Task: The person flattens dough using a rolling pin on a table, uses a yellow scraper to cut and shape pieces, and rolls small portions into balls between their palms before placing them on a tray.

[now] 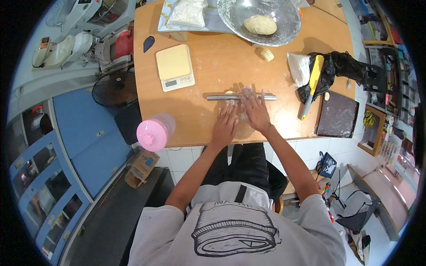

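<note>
Both hands were flat, fingers spread, no clenched grip on anything. Left hand (225,124) lay palm-down on the table (208,75), fingertips just short of the metal rolling pin (241,96). Right hand (254,111) reached further, fingertips touching the pin near its middle; whether they pressed it or just rested there, can't tell.

Pin lay crosswise in front of the person, both ends sticking out past the hands. A pale bit of dough (230,92) showed at the pin's far edge, left of the right fingers; the rest was hidden under the hands and pin, so its shape was unreadable. Table under the palms looked floured, hard to make out.

Further out: kitchen scale (175,67) with a pale yellow slab on top, beyond and left of the left hand. Small ridged dough piece (266,54) beyond the pin. Glass bowl (259,20) with a dough ball (260,25) at the far edge, top rim cut off by the frame. Bag of flour (187,13) left of it, also cut off. Right side: black plastic bag (333,66), yellow scraper (313,82) lying on it, dark board (338,115) near the table's corner. Pink-lidded container (153,133) at the near left edge, blurred.
</note>
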A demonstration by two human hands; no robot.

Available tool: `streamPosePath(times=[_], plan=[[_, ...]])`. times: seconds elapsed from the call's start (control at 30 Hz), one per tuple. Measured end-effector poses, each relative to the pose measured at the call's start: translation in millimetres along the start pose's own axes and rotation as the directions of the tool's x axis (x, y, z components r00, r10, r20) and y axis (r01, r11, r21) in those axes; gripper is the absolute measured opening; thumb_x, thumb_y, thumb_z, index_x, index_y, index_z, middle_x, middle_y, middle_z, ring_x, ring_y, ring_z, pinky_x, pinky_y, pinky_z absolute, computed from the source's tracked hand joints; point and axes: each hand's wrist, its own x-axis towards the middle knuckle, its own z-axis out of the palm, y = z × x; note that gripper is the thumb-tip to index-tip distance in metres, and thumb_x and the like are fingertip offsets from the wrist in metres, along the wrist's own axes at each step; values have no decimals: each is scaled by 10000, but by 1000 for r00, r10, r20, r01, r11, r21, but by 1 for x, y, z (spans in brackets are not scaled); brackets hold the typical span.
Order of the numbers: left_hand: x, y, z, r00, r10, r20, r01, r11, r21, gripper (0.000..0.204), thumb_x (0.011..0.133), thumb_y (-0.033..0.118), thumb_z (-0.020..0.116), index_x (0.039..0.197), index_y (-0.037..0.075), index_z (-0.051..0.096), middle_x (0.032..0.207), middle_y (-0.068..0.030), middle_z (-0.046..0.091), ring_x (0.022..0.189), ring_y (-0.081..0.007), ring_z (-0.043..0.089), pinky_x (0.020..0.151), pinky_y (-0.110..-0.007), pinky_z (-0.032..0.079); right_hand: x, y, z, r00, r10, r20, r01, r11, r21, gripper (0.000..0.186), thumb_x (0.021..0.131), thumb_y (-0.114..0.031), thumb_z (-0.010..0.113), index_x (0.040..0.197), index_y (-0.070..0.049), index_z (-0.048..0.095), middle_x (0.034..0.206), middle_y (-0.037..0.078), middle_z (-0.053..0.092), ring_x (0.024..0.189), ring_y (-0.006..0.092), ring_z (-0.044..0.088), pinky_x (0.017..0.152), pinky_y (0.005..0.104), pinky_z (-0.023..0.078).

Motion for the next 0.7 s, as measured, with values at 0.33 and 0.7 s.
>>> streamPosePath(times=[0.33,0.7], plan=[[-9,-11,27,999,-43,24,35,964,263,663,1037,267,510,1574,-78,330,1686,-260,242,1591,-406,162,1275,-585,129,28,-30,5,999,16,48,-17,1000,22,622,1112,-402,307,1683,-175,209,1760,94,122,1613,358,122,1238,702,27],[-8,-5,30,991,-133,3,128,958,258,644,1065,338,489,1601,10,349,1712,-181,235,1592,-367,188,1268,-595,153,96,-20,5,995,100,0,-98,977,-187,554,1127,-432,279,1671,-361,200,1760,-19,115,1612,322,119,1170,829,80]])
